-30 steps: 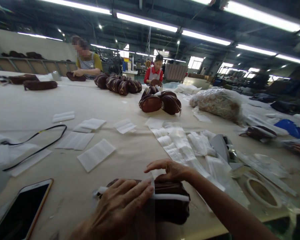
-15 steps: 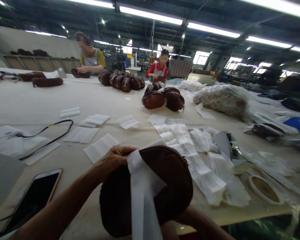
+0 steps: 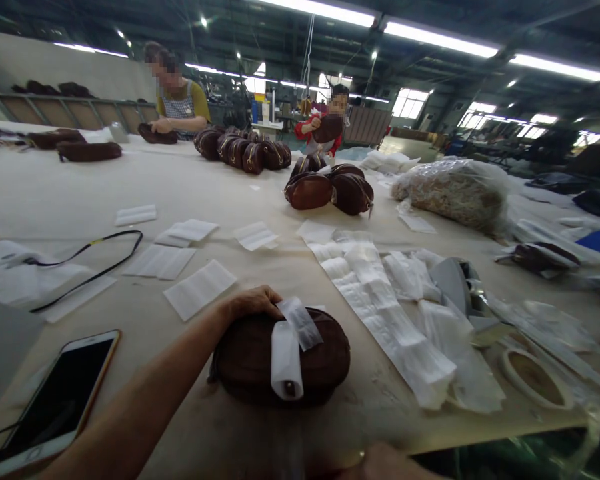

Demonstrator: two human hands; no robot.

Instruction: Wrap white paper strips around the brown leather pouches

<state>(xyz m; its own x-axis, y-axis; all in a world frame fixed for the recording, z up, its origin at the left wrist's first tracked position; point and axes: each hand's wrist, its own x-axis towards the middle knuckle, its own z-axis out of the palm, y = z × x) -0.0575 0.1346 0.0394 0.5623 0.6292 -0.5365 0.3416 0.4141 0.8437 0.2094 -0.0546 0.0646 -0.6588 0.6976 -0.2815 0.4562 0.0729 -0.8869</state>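
A dark brown oval zip bag [image 3: 245, 357] lies on the table right in front of me. Around its middle goes a strip of white foam wrap [image 3: 286, 357], and a small translucent piece [image 3: 307, 330] sits across the bag's top beside it. My left hand [image 3: 255, 303] grips the bag's far left edge, its fingers partly hidden behind the bag. Low in the picture, near the table's front edge, my right hand [image 3: 385, 463] is apart from the bag; its fingers are cut off and blurred, so what it holds is unclear.
White foam sheets [image 3: 200, 290] and a pile of foam strips [image 3: 385, 313] lie around. A phone [image 3: 55, 393] is at left, a tape dispenser [image 3: 457, 290] and tape roll [image 3: 535, 377] at right. Finished brown bags [image 3: 307, 191] stand farther back, where two co-workers handle bags.
The bag has come down onto the table from a raised, tilted pose. The long white strip now lies wrapped over it. My right hand has moved from beneath the bag to the bottom edge.
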